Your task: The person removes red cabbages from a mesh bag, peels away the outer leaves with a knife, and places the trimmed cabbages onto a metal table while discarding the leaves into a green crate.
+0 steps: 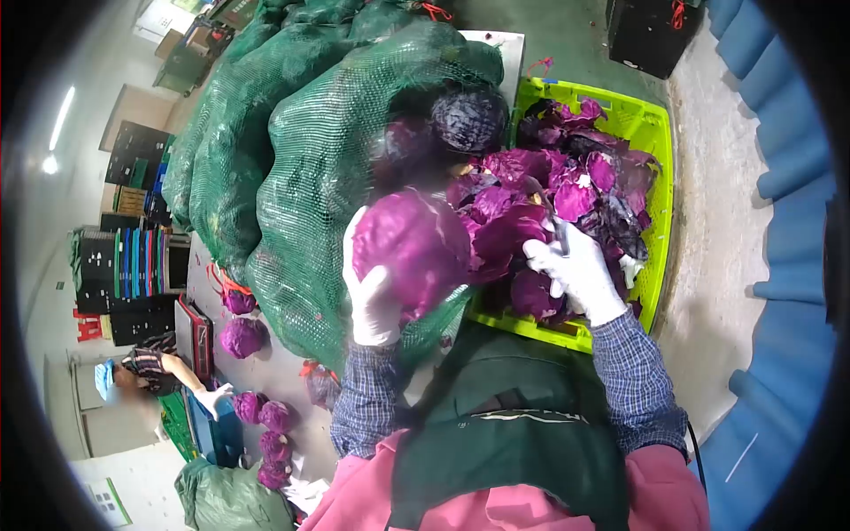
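In my gloved left hand (370, 305) is a round red cabbage (412, 252), its smooth purple side turned up. My gloved right hand (575, 273) is closed around what looks like a small knife (551, 212), whose thin grey blade is partly lost against the leaves. Between the hands, a loose outer leaf (509, 237) stands out beside the cabbage, over a yellow-green crate (657, 221). Purple trimmed leaves (575, 195) fill that crate. Just beyond my left hand, a dark cabbage (469, 119) shows at the mouth of a green mesh sack (319, 168).
More filled mesh sacks (217, 150) lie on the table to the left. Several cabbages (274, 416) sit along the table near a co-worker (155, 376). A white wall (713, 195) and blue curtain (797, 257) bound the right side. Stacked crates (128, 265) stand far left.
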Available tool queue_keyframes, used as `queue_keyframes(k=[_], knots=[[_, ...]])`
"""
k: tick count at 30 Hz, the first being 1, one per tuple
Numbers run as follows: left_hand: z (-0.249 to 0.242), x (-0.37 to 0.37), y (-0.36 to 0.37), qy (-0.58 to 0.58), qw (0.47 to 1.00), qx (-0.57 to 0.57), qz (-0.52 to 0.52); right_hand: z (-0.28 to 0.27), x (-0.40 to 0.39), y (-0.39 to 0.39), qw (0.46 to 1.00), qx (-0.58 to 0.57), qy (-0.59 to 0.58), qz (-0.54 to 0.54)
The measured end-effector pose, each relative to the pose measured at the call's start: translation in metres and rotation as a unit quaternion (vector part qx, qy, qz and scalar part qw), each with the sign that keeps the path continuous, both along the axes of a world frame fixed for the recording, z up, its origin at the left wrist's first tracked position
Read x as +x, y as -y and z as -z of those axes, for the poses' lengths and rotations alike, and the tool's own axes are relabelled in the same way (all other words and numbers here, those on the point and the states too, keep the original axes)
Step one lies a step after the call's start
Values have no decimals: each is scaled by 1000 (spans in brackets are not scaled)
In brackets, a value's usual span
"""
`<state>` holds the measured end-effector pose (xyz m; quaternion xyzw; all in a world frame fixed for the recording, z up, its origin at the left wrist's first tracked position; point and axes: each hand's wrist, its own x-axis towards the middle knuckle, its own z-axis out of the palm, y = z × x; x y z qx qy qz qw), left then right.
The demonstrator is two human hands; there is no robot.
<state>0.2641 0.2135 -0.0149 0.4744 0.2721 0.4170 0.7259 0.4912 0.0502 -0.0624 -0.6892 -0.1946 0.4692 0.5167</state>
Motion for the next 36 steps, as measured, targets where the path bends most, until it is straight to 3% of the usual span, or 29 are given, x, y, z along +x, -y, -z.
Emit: queue_keyframes(k=[2,4,8,11,15,16,18,19,20,22,24,25,26,27,29,30,31,32,34,35,36], knots=[[-1,8,5,-13,1000,3,15,-53,-11,-11,992,68,-87,-61],[-4,10,11,-26,999,11,46,-67,-19,-20,977,102,-172,-76],[-9,5,5,-82,984,111,108,-69,-13,-14,962,97,-201,-159],[-20,0,7,-121,964,163,171,-72,-13,-5,959,88,-202,-180],[-35,2,18,-183,940,191,217,-82,-17,6,964,-12,-94,-248],[-38,7,24,-198,940,193,200,-72,-32,10,976,71,-33,-201],[-27,-2,27,-172,962,101,184,-54,-38,13,994,24,-31,-98],[-18,-5,27,-156,971,59,174,-55,-30,13,987,-106,-88,-82],[-5,-7,25,-97,981,23,169,-17,-32,21,991,-39,-100,-74],[16,-14,26,10,988,-62,138,6,-37,32,990,-76,-87,-80],[16,-17,28,89,979,-168,78,61,-32,43,990,-104,-5,-95],[16,-16,27,117,973,-195,50,55,-18,45,974,-128,99,-159],[20,-14,21,127,969,-211,15,51,-13,41,912,-179,319,-187],[24,-14,18,59,991,-121,6,53,-8,37,934,-67,330,-122],[24,-9,21,-63,996,64,2,21,-5,28,980,47,186,-51],[24,-6,27,-112,981,157,16,-26,-4,16,997,50,37,-44],[34,-12,25,51,993,-86,60,-46,-7,7,996,62,-41,-47],[7,0,35,-16,998,-58,24,-69,-12,2,995,72,-38,-64],[22,-9,24,157,943,-281,82,-86,-20,-7,967,167,134,-136],[27,-17,20,67,963,-237,108,-96,-25,-12,946,194,211,-151],[25,-14,23,66,973,-195,109,-98,-29,-18,931,209,256,-155]])
